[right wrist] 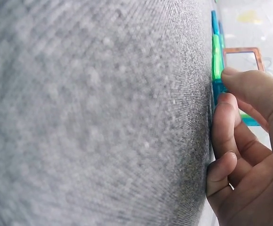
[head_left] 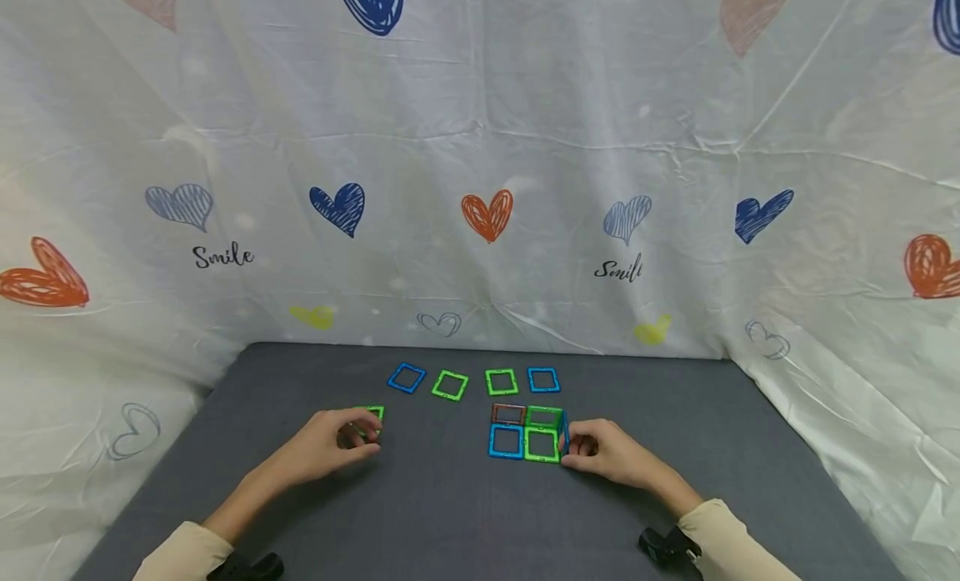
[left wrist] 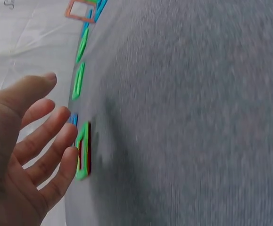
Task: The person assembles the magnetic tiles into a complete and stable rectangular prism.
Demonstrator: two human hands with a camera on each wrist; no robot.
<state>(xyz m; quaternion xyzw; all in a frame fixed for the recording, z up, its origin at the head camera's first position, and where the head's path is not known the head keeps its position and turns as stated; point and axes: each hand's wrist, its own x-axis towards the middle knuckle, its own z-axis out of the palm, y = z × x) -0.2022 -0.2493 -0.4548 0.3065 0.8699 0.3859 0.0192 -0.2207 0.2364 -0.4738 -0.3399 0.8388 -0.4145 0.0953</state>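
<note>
My right hand point(head_left: 611, 454) pinches a blue square frame tile point(head_left: 566, 431) between thumb and fingers, at the right side of a small group of tiles. In that group a blue tile point(head_left: 506, 456) and a green tile point(head_left: 542, 459) lie flat side by side. Behind them stand a brown-orange tile point(right wrist: 242, 50) and another green tile point(head_left: 544, 410). My left hand point(head_left: 330, 439) hovers over the table at the left, fingers loosely bent and holding nothing. Close to its fingertips lies a green tile point(left wrist: 82, 174) with a red one under it, partly hidden in the head view.
Along the back of the dark grey table point(head_left: 442, 514) lie several loose tiles: a blue one point(head_left: 406, 389), a green one point(head_left: 449, 397), another green one point(head_left: 502, 393) and a blue one point(head_left: 543, 389). A white curtain point(head_left: 480, 156) with printed hearts hangs behind.
</note>
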